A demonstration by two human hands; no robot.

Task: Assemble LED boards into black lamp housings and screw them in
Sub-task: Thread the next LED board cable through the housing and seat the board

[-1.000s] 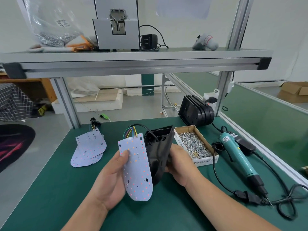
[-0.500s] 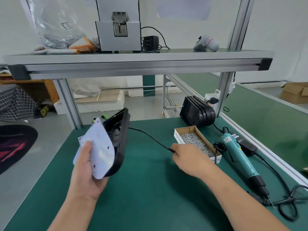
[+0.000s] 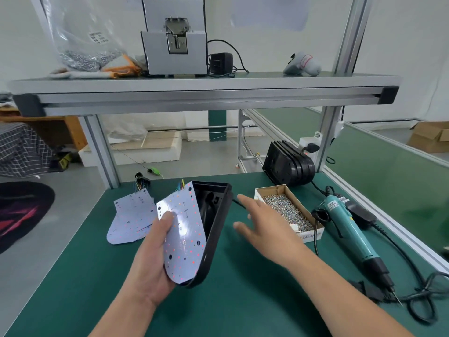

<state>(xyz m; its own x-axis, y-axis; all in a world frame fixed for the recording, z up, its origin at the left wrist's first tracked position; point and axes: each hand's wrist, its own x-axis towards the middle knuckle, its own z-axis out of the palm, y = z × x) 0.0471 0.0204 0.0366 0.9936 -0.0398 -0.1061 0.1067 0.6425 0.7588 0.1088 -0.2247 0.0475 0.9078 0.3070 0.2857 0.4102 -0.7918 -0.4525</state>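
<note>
Assembly in hand consists of one white, tongue-shaped LED board (image 3: 184, 237) dotted with small red and black points, and one black plastic lamp housing (image 3: 217, 229) of matching outline. Both are raised above the green bench mat (image 3: 243, 302), near the centre of the bench. The left hand (image 3: 153, 263) grips the pair together at the lower end, thumb curled onto the board face; the remaining fingers are hidden behind. Board and housing meet at the rounded lower end and spread apart toward the top, exposing the housing cavity. The long axis runs from the rounded end nearest the person up and away to the straight end, where a bundle of coloured wires leaves the board. The right hand (image 3: 264, 229) hovers between the housing and the screw box, fingers straight and spread, holding nothing. Further white LED boards (image 3: 131, 220) lie overlapped on the mat to the left; at least two show. A row of black housings (image 3: 289, 164) stands on edge at the far side; the count is unclear. One cardboard box of silver screws (image 3: 286, 210) and one teal electric screwdriver (image 3: 349, 229) lie to the right.
</note>
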